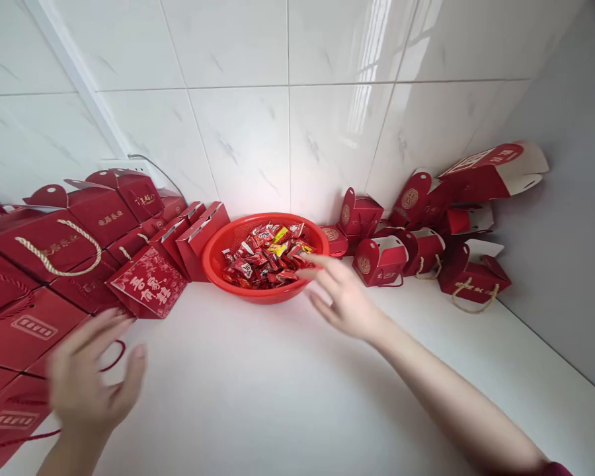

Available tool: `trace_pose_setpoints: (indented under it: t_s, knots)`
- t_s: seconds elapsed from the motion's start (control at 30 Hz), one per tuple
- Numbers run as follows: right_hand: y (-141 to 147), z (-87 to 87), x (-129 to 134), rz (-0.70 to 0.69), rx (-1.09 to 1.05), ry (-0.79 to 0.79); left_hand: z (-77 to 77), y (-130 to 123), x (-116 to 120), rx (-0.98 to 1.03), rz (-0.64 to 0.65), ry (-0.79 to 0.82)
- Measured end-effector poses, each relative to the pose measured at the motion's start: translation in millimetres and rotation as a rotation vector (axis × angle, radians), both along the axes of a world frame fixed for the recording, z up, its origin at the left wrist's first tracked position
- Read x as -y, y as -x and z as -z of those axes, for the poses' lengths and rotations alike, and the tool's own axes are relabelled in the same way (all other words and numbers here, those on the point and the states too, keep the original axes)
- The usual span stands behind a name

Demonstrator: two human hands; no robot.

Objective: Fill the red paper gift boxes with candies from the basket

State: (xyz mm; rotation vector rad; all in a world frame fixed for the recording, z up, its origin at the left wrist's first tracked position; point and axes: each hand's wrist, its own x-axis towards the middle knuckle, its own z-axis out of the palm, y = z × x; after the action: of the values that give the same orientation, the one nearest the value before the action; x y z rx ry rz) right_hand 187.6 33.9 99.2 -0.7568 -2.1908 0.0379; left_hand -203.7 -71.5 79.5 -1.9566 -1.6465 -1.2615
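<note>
A red plastic basket (pixel 212 268) full of wrapped candies (pixel 262 254) stands against the wall. My right hand (pixel 344 297) is at the basket's right rim, fingers apart and reaching toward the candies; nothing shows in it. On the left, my left hand (pixel 92 377) is raised with thumb and fingers apart, slightly blurred and holding nothing visible. Just beyond it leans a red gift box with a patterned face (pixel 149 281). A dark red cord loop (pixel 114 357) shows behind the left hand.
Stacked red gift boxes (pixel 44 324) with rope handles fill the left side. Small red boxes (pixel 381 260), some with flaps up, stand at the right, with a larger opened box (pixel 496 173) on top. A tiled wall (pixel 238 145) bounds the white table (pixel 258 390). A socket (pixel 136 165) is at the back left.
</note>
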Motion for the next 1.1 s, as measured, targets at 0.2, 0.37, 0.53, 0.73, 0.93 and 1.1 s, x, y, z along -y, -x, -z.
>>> trace_pose_setpoints:
  t_s: [0.2,0.37,0.53,0.73,0.93,1.1]
  knots:
    - [-73,-14.5,-43,0.458,-0.048,0.048,-34.8,-83,-51,-0.643,0.522,0.355]
    - [-122,18.2,-73,0.733,0.352,0.277,-66.2,-144,-59,-0.675,0.611,0.502]
    - [-130,15.6,-70,0.731,0.424,0.326,-81.9,-172,-59,-0.578,0.706,0.466]
    - [-96,-29.4,-9,0.271,0.213,0.287,-71.5,-166,-65,-0.49,0.773,0.426]
    - [-67,-48.2,30,-0.013,0.301,0.142,-70.5,-156,-78,-0.287,0.625,0.353]
    - [-59,-46.1,38,-0.109,0.33,0.064,-71.5,-156,-79,-0.302,0.743,0.431]
